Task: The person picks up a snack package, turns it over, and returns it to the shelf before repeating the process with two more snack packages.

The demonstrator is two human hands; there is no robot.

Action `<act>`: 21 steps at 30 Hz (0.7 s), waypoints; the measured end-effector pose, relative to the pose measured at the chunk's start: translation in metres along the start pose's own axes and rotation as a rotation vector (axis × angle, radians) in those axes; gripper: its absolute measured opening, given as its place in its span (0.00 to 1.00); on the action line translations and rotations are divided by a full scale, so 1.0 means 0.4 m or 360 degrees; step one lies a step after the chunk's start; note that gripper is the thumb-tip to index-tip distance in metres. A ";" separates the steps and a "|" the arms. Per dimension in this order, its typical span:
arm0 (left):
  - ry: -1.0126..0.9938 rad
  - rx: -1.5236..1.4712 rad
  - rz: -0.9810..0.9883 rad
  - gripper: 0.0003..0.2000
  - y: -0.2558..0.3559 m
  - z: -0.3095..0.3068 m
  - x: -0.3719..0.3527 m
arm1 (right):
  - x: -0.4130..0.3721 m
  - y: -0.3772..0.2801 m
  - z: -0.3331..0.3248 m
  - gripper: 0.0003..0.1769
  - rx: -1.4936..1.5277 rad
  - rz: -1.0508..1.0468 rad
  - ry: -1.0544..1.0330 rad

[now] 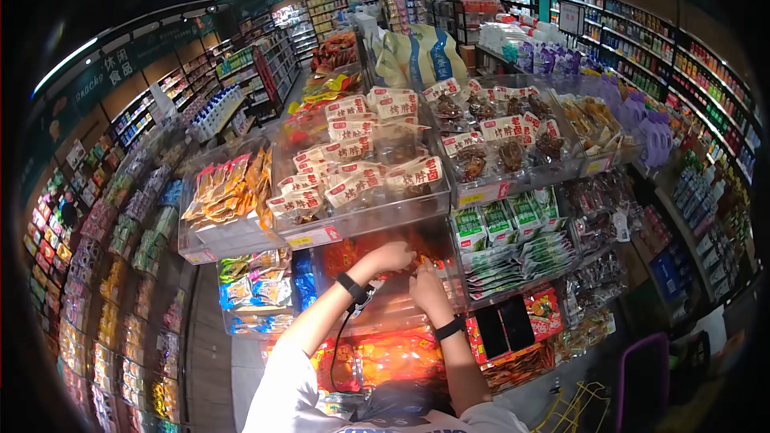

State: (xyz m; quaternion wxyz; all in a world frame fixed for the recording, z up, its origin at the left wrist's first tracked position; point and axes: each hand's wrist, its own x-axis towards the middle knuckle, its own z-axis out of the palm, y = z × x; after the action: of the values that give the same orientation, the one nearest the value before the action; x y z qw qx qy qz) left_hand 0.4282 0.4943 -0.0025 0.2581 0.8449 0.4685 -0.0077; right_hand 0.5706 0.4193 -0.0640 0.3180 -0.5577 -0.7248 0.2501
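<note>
Both of my hands reach into the middle shelf bin of a snack display, under the clear upper tray (369,220). My left hand (390,258) has its fingers bent over orange-red packets (345,256). Close beside it on the right, my right hand (428,287) has bent fingers at the same packets. What lies between the fingertips is too small to make out. Each wrist wears a black band. Below the forearms lie more orange-red packets (401,357).
White-labelled packs (353,180) fill the upper tray. Green packets (513,224) stand right of my hands, blue and yellow ones (257,285) left. Two black phone-like slabs (504,327) rest at lower right. A purple-framed object (644,377) and yellow wire rack (576,409) stand beyond.
</note>
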 end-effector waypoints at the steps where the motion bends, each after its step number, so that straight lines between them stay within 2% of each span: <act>1: 0.0121 -0.0030 0.0015 0.17 0.046 -0.026 -0.041 | -0.002 -0.002 -0.004 0.24 0.0074 0.0035 -0.0002; 2: 0.0243 -0.0059 0.0029 0.18 0.088 -0.049 -0.080 | -0.004 -0.007 -0.010 0.23 0.0149 0.0070 -0.0003; 5: 0.0326 -0.0235 -0.0134 0.19 0.146 -0.088 -0.186 | -0.015 -0.036 -0.037 0.17 0.0185 0.0062 0.0057; 9: 0.0769 -0.0328 -0.0003 0.17 0.185 -0.104 -0.335 | -0.027 -0.090 -0.079 0.09 0.0308 -0.0163 0.0134; 13: 0.0891 -0.0563 -0.0082 0.16 0.239 -0.143 -0.487 | -0.061 -0.161 -0.105 0.11 0.0730 -0.0235 0.0182; 16: 0.0892 -0.0889 -0.0245 0.16 0.311 -0.171 -0.593 | -0.096 -0.223 -0.122 0.10 0.1617 -0.0144 -0.0143; 17: 0.0965 -0.0961 -0.0196 0.15 0.295 -0.154 -0.609 | -0.110 -0.240 -0.149 0.13 0.1566 -0.0256 -0.0320; 20: 0.1123 -0.1018 -0.0121 0.15 0.292 -0.145 -0.668 | -0.152 -0.304 -0.201 0.17 0.1952 -0.0330 -0.0646; 21: 0.1177 -0.1125 -0.0108 0.13 0.300 -0.144 -0.683 | -0.171 -0.323 -0.216 0.22 0.2225 -0.0167 -0.0790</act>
State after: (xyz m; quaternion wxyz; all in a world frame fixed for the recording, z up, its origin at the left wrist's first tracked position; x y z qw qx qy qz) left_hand 0.3573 0.2533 0.1687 0.3445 0.6366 0.5297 0.4423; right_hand 0.5625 0.3213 0.0743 0.4371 -0.1171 -0.4729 0.7561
